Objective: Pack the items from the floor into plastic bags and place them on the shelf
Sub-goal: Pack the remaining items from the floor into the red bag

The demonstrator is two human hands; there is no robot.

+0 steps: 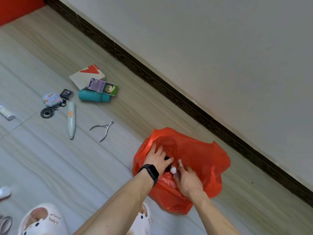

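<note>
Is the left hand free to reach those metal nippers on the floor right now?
Probably yes. The left hand rests at the mouth of the red bag, fingers fairly straight, and bare floor runs from it to the nippers, with nothing in between.

I can read no words or numbers here. The white box (87, 77) just behind the teal bottle (94, 97) shows a red mark; the purple card (102, 86) resting on that bottle has blurred print.
</note>
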